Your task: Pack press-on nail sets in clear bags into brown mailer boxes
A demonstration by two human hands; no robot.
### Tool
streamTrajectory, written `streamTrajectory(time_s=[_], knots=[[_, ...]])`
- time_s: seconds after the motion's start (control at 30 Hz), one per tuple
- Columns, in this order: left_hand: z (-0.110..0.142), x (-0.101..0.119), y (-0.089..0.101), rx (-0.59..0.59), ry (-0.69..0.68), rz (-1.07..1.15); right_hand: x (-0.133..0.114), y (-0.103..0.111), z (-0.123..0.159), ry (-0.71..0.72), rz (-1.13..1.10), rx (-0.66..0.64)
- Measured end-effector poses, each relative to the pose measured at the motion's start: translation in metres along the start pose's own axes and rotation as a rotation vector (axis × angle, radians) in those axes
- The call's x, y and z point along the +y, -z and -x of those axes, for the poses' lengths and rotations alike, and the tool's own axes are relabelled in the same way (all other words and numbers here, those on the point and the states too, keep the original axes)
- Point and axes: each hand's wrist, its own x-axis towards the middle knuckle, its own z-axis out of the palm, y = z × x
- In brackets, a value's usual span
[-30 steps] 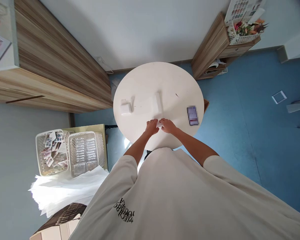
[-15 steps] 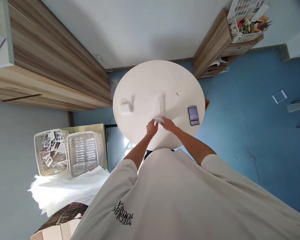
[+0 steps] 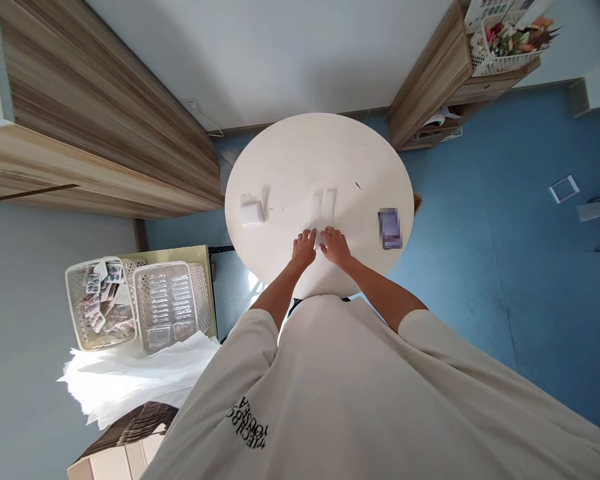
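Observation:
My left hand (image 3: 304, 248) and my right hand (image 3: 335, 247) rest side by side near the front edge of a round white table (image 3: 290, 167). Between their fingertips lies a small white piece (image 3: 321, 238), and both hands pinch or press it. Just beyond it a pale white strip-like item (image 3: 325, 201) lies on the tabletop. A small white box with a flap (image 3: 253, 211) sits to the left. A phone (image 3: 391, 227) lies to the right.
A long wooden cabinet (image 3: 105, 153) runs along the left. Two plastic baskets (image 3: 135, 303) with small packets stand on a low table at the left, above a pile of white sheets (image 3: 130, 380). A wooden shelf unit (image 3: 435, 87) stands at the back right on blue floor.
Both hands shifted slightly forward on the table with the white piece still between them. The view moved a little, so the table sits higher in the picture.

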Motion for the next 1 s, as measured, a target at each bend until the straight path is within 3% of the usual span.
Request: streamTrajectory(time_s=[0.37,0.63,0.83,1.0], knots=[[0.006,-0.009,0.007,-0.056,0.011,0.008,0.003,0.013,0.010,0.129,0.057,-0.090],[0.027,-0.016,0.019,-0.169,0.144,0.152,0.013,0.027,0.011,0.227,-0.120,-0.166],[0.032,-0.021,0.026,-0.042,0.294,0.264,0.012,0.027,-0.021,-0.011,-0.194,-0.064],[0.049,-0.038,0.028,-0.051,0.304,0.214,-0.001,0.017,-0.032,-0.323,-0.259,0.031]])
